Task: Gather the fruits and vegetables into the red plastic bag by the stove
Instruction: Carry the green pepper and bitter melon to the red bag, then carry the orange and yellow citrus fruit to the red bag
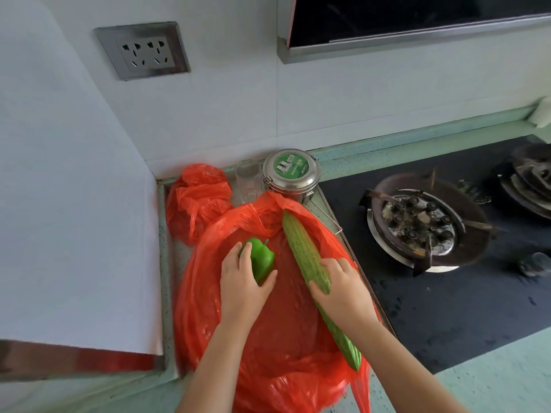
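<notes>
A bright little kitchen corner.
A silver plug socket (143, 50) sits on the white wall (238, 99). The table (492, 383) is pale green, with a black stove (447, 317) set in it and a dark hood (417, 22) above. The light is soft and even.

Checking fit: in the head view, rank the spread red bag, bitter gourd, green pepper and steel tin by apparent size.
spread red bag
bitter gourd
steel tin and green pepper: alike; tin farther, unranked.

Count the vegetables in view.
2. A green bell pepper in the left hand, over the spread red plastic bag; a bitter gourd gripped by the right hand along its right side. The bunched red bag behind may hide more.
</notes>
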A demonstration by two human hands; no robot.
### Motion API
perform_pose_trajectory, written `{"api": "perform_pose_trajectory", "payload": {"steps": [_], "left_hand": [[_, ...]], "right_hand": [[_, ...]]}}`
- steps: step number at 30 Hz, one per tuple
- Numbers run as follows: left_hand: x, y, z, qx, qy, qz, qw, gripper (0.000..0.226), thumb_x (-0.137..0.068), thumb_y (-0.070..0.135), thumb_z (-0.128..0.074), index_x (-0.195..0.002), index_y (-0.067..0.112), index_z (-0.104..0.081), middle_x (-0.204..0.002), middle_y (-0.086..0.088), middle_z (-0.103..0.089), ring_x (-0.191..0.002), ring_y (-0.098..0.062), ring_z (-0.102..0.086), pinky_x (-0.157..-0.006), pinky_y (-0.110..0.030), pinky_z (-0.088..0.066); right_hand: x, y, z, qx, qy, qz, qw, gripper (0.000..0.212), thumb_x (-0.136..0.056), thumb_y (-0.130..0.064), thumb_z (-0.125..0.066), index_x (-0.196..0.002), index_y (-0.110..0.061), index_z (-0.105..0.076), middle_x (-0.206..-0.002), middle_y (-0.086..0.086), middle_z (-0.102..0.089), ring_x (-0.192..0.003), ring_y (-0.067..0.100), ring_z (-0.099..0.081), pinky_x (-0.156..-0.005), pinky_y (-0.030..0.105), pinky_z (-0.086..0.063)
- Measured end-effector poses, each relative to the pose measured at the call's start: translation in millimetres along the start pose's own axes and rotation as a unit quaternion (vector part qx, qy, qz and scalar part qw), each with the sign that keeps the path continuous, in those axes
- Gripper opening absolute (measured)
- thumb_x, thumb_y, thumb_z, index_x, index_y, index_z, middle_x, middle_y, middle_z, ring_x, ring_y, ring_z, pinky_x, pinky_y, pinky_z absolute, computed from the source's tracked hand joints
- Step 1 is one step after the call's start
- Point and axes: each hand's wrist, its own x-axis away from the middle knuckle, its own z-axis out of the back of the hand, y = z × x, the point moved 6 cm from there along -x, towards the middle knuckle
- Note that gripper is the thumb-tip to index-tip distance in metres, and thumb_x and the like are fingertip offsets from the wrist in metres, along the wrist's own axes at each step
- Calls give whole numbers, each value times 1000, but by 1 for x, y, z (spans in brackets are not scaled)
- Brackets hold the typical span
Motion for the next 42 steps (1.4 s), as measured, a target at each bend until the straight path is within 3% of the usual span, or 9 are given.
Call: {"api": "perform_pose_trajectory", "payload": {"steps": [4,8,12,14,22,30,34,42], "left_hand": [[16,28,6,-10,9,-48,999,57,-76,36,-66,-119,0,-55,-121,-21,-53,-113,-37,-49,-94,-44,-41],[35,70,10,-1,23,-117,993,48,-79,38,-49,-109,2,-61,-106,-15,-59,-102,-31,-54,-86,-40,-46],[58,114,8,5,23,-192,981,41,-81,33,-52,-106,3,-63,-105,-11,-60,-102,-29,-54,-89,-40,-46],[67,138,4,-2,19,-222,975,40,-81,32,-52,-107,4,-63,-107,-11,-60,-105,-31,-54,-90,-43,-46],[101,248,-14,15,36,-297,954,36,-85,28,-50,-106,2,-64,-107,-13,-62,-108,-33,-55,-91,-45,-46],[153,382,-68,24,-20,-362,932,39,-86,32,-45,-110,7,-63,-111,-9,-62,-111,-26,-54,-90,-40,-46],[184,448,-104,43,-37,-413,909,39,-87,31,-44,-109,6,-63,-110,-11,-63,-111,-28,-54,-91,-42,-46],[257,569,-176,95,-65,-498,859,38,-84,29,-45,-106,4,-63,-108,-13,-63,-109,-31,-53,-92,-42,-41]], "right_hand": [[19,-1,20,22,37,23,999,43,-87,-40,-53,-126,-21,-46,-122,-3,-48,-112,17,-45,-80,29,-44],[39,6,47,32,75,36,996,41,-88,-38,-52,-125,-21,-48,-118,-3,-50,-109,17,-46,-73,27,-43],[59,21,79,37,144,62,987,28,-79,-28,-62,-103,-14,-63,-93,3,-60,-82,25,-58,-54,33,-47],[69,33,95,43,167,70,982,27,-72,-22,-72,-97,-12,-65,-88,5,-62,-76,26,-60,-51,33,-48],[112,105,174,45,258,51,964,21,-77,-22,-67,-95,-12,-66,-90,3,-65,-81,25,-60,-62,33,-50],[171,216,254,69,330,-21,941,25,-77,-26,-59,-94,-10,-69,-92,6,-67,-83,28,-62,-69,36,-50],[206,275,289,82,372,-58,923,32,-81,-31,-48,-94,-10,-69,-93,7,-68,-82,29,-63,-72,36,-50],[287,389,352,121,434,-151,880,32,-82,-32,-47,-94,-10,-68,-92,8,-67,-83,31,-61,-76,40,-49]]}}
